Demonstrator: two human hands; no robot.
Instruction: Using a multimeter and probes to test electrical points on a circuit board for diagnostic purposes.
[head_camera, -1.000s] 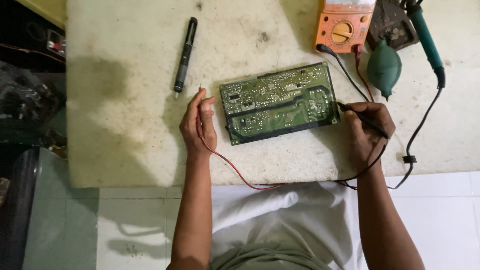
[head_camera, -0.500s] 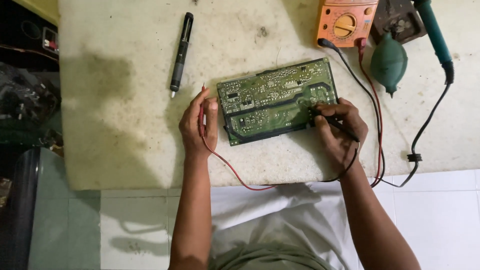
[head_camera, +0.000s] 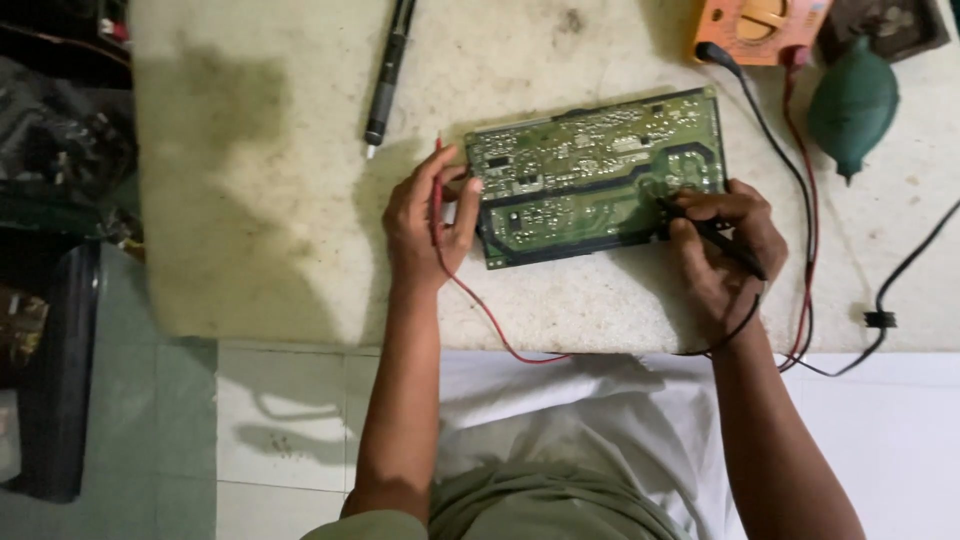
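A green circuit board (head_camera: 590, 170) lies solder side up on a stained white worktop (head_camera: 260, 190). My left hand (head_camera: 425, 225) rests at the board's left edge and grips a red test probe (head_camera: 437, 190) whose red lead trails toward me. My right hand (head_camera: 725, 245) is on the board's lower right part, holding a black test probe (head_camera: 715, 235) with its tip on the board. Both leads run to an orange multimeter (head_camera: 760, 25) at the top right.
A black pen-shaped tool (head_camera: 388, 75) lies above my left hand. A dark green rubber blower bulb (head_camera: 850, 105) sits right of the board, with a black cable (head_camera: 900, 290) beyond it. Dark clutter (head_camera: 60, 150) stands left of the worktop; tiled floor is below.
My right hand has slid left from the board's right edge onto the board with the black probe. The left hand has stayed at the board's left edge. The view has shifted slightly.
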